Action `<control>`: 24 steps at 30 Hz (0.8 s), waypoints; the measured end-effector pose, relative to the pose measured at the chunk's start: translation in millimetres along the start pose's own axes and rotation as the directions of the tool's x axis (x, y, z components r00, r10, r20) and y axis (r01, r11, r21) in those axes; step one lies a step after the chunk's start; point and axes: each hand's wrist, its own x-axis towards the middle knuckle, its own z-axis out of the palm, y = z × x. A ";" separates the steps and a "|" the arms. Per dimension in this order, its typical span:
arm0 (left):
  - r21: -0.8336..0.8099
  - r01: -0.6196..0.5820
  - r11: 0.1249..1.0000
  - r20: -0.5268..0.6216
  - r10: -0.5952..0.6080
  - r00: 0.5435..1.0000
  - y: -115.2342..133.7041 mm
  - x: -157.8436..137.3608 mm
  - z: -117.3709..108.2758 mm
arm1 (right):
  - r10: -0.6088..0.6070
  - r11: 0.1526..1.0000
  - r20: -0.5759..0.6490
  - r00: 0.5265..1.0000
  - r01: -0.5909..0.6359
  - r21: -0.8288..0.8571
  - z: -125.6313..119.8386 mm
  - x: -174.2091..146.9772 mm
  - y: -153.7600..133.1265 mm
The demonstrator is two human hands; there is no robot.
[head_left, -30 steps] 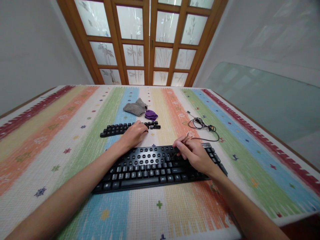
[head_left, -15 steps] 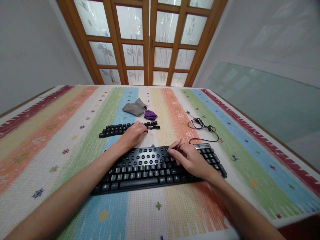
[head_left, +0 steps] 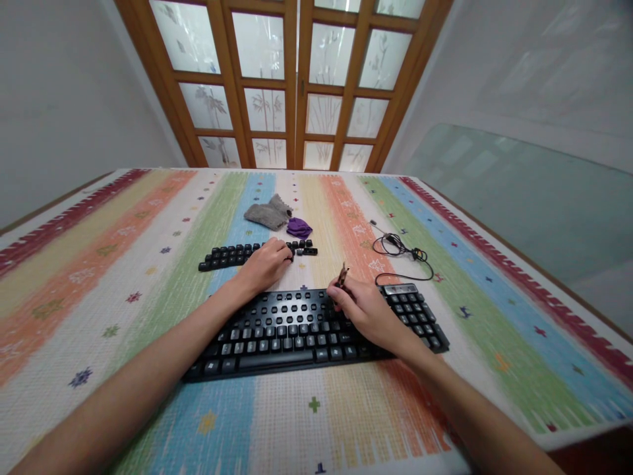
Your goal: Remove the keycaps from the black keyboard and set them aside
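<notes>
A black keyboard (head_left: 281, 359) lies in front of me, its upper rows bare of keycaps and its lower rows and number pad still capped. Beyond it, loose black keycaps (head_left: 225, 256) are lined up in rows. My left hand (head_left: 270, 264) rests at the right part of these rows, fingers bent down and pinched at a keycap (head_left: 289, 256) that they mostly hide. Over the right side of the keyboard, my right hand (head_left: 363, 307) grips a small brown-and-black forked tool (head_left: 342, 274), its tips pointing up and away; its exact kind is unclear.
A grey cloth (head_left: 270, 212) and a crumpled purple cloth (head_left: 299, 228) lie past the keycaps. The keyboard's coiled black cable (head_left: 395, 245) sits at the right. A striped tablecloth (head_left: 143, 316) covers the table; wooden glass-paned doors (head_left: 297, 86) stand behind.
My right hand has turned and shifted slightly left, and the forked tool in it now points upward. The left hand stays at the keycap rows.
</notes>
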 end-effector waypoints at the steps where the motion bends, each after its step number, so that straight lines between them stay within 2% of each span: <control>1: -0.001 0.001 1.000 -0.004 -0.001 1.000 0.0 -0.1 -0.3 | 0.003 1.000 -0.004 1.000 -0.003 0.008 1.3 0.8 -0.6; 6: -0.021 -0.004 1.000 -0.015 0.004 1.000 1.4 0.0 -2.5 | 0.040 0.999 -0.038 0.998 -0.039 0.024 7.1 2.1 -3.1; 12: -0.136 -0.008 0.991 -0.173 -0.016 0.985 14.1 6.7 -21.5 | 0.075 0.997 -0.071 0.995 -0.075 0.014 11.5 0.3 -5.3; 14: -0.185 -0.020 0.983 -0.180 -0.014 0.984 21.3 9.5 -29.8 | 0.077 0.997 -0.074 0.994 -0.075 0.025 12.4 0.3 -4.9; 16: -0.239 -0.046 0.970 -0.127 0.016 0.992 30.2 11.5 -36.1 | 0.084 0.996 -0.080 0.993 -0.081 0.036 12.7 1.4 -2.1; 19: -0.311 -0.047 0.949 0.023 0.057 0.998 46.3 13.0 -40.8 | 0.144 0.987 -0.092 0.985 -0.136 0.091 11.5 4.3 6.7; 21: -0.363 -0.029 0.931 0.104 0.072 0.992 57.6 13.3 -42.2 | 0.197 0.971 -0.079 0.977 -0.184 0.153 9.2 5.3 12.1; 24: -0.430 -0.010 0.903 0.184 0.099 0.978 70.3 14.0 -44.7 | 0.191 0.962 -0.065 0.979 -0.174 0.212 4.7 3.1 13.5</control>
